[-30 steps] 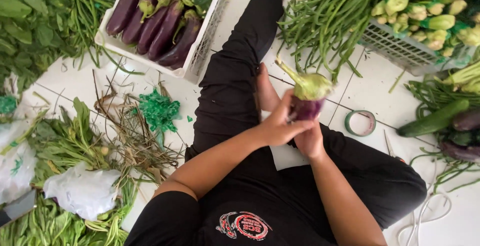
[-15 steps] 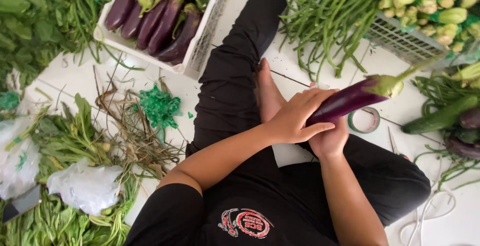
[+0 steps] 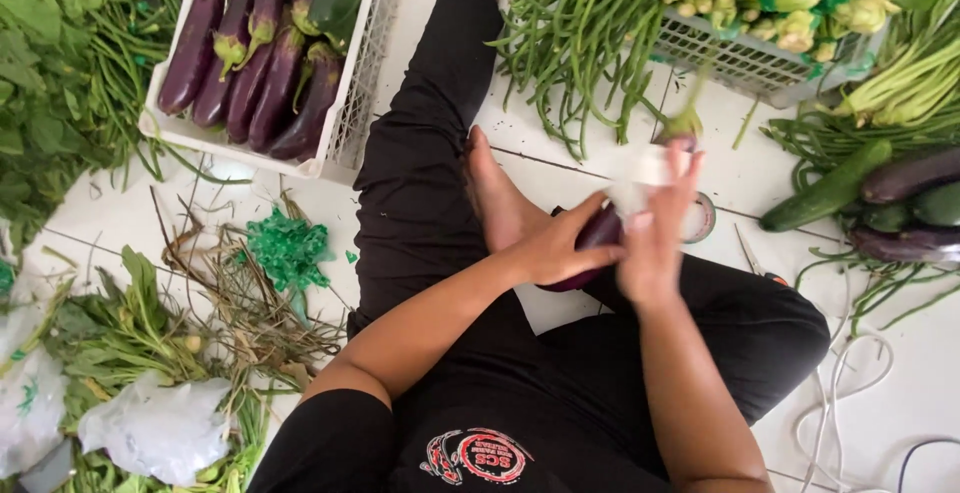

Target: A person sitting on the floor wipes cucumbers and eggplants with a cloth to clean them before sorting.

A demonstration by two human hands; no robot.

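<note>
A long dark-purple aubergine was clamped by the left hand while the right hand, at three o'clock, was closed on a blurred white wrap at its stem end, judged a wrapping step needing steady support.

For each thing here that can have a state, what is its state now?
Left hand: gripping the eggplant.
Right hand: blurred, at the eggplant's stem end.
Eggplant: held over the lap.
White crate: filled with eggplants.
Tape roll: flat on the floor.

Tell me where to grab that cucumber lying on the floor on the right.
Probably the cucumber is best gripped at mid-body, coming from above. It lies flat on the tile, slanted, its lower end bare; its upper end sits against the eggplants and greens, leaving less room there.
</note>
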